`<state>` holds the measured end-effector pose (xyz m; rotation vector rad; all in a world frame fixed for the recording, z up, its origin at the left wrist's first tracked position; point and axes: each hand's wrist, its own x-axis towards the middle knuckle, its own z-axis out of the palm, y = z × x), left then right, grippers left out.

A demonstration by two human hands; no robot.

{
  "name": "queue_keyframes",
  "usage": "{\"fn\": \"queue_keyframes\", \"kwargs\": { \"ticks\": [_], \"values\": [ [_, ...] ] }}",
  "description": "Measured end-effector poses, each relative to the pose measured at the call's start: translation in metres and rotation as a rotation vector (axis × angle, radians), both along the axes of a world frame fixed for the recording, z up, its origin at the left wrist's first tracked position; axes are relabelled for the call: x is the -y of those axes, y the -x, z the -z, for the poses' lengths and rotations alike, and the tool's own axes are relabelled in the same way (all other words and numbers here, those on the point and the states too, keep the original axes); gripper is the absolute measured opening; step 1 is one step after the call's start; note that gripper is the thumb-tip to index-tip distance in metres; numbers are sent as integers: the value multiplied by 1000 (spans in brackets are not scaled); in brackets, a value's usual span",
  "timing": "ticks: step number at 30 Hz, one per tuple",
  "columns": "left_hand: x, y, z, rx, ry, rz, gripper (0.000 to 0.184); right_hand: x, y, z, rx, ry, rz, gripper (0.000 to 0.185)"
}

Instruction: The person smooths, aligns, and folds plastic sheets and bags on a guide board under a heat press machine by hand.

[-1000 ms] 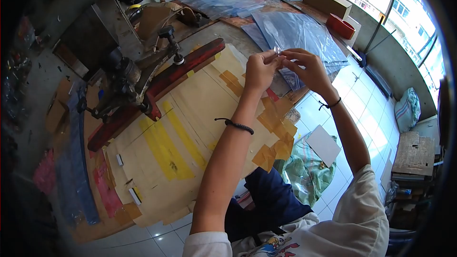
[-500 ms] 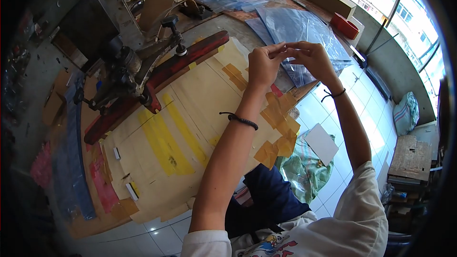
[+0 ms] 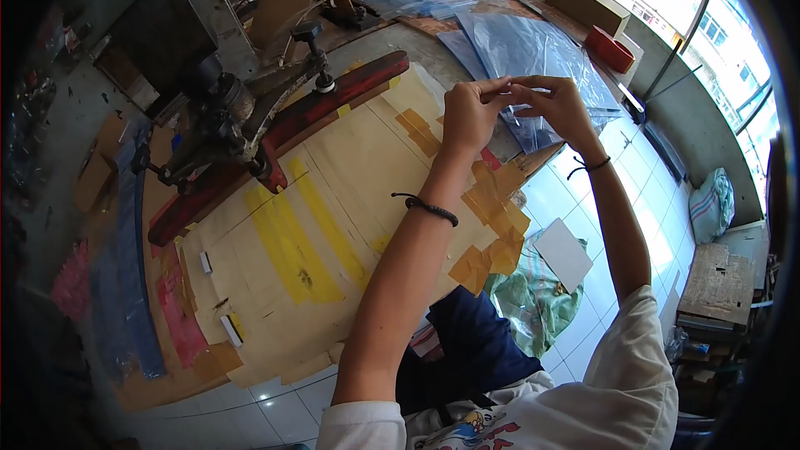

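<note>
Drawn together at the tips, the fingers of my left hand (image 3: 469, 115) meet those of my right hand (image 3: 562, 107) above the far right edge of the paper-covered work surface (image 3: 354, 154). My left fingers are curled in; my right fingers reach across with a narrow gap showing behind the tips. Whether anything small is pinched between them I cannot tell, since the fingers hide the spot.

Nearest to my hands, just beyond them, lie the clear plastic sheets (image 3: 546, 50), one overlapping another, neither hand gripping them. Left of my hands, the long red bar (image 3: 367, 81) crosses above the surface, whose yellow tape strips (image 3: 292, 254) and brown tape patches (image 3: 497, 208) show plainly.

As far as I can judge, this fingertip work is partway through: both hands are engaged and the sheets are not yet under the bar. Nothing visible settles how much is finished or how much remains.
</note>
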<state>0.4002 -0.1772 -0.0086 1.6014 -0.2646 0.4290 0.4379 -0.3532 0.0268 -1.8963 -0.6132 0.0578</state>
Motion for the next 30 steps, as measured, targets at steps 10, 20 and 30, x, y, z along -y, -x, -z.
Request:
{"fn": "queue_keyframes", "kwargs": {
  "ticks": [10, 20, 30],
  "values": [
    [-1, 0, 1, -5, 3, -1, 33, 5, -6, 6, -30, -38, -35, 30],
    [-1, -3, 3, -70, 4, 17, 35, 8, -10, 10, -57, 0, -29, 32],
    [-1, 1, 1, -62, -1, -6, 35, 7, -8, 11, -83, -20, -77, 36]
  ]
}}
